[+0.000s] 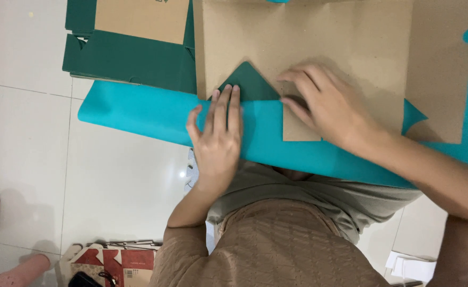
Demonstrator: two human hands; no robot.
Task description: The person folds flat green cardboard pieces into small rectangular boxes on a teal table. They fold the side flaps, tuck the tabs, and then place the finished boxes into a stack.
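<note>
- Cardboard sheet: brown, lying flat at the top centre of the head view, on a turquoise mat that covers part of a white tiled floor.
- Folded corner: a dark green triangle turned up at the sheet's lower edge, showing the coloured reverse face.
- Small brown flap: projects from the same lower edge over the mat, just right of the green triangle.
- Left hand: flat, palm down, fingers straight and close together. The fingertips press on the lower left edge of the green triangle; the palm rests on the mat. It grips nothing.
- Right hand: palm down, fingers spread and slightly bent, pressing on the sheet beside the triangle and above the flap. It closes on nothing.
- Stack of flat green cardboard blanks: lies at the upper left, touching the sheet's left edge.
- Red printed cartons: lie on the floor at the bottom left, well apart from both hands.
</note>
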